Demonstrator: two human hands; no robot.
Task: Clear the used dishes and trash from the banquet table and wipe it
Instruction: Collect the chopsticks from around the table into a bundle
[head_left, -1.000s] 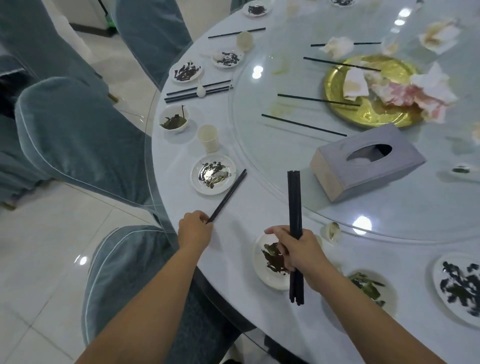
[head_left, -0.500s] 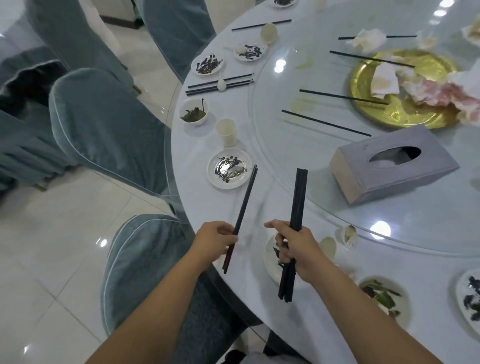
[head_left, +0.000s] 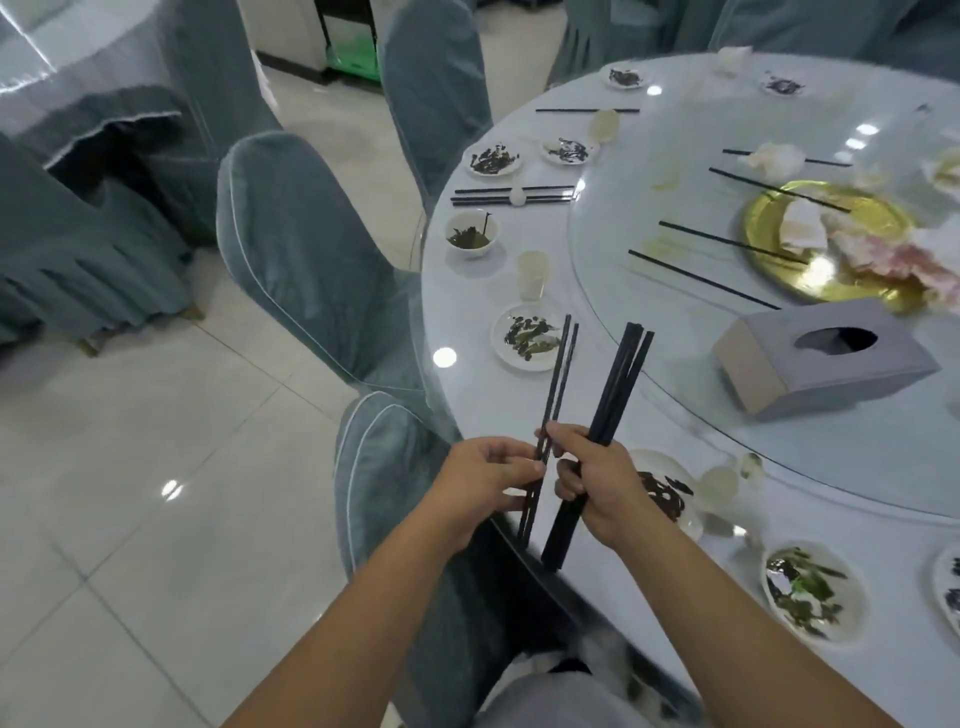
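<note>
A pair of black chopsticks (head_left: 557, 384) is pinched by the left hand (head_left: 485, 480); a thicker bundle (head_left: 618, 382), perhaps four, is gripped by the right hand (head_left: 597, 480). Above the table edge (head_left: 441, 312), both are pointed toward one o'clock.

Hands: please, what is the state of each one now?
Left hand: holds a chopstick pair.
Right hand: grips a chopstick bundle; its forefinger touches the pair.
</note>
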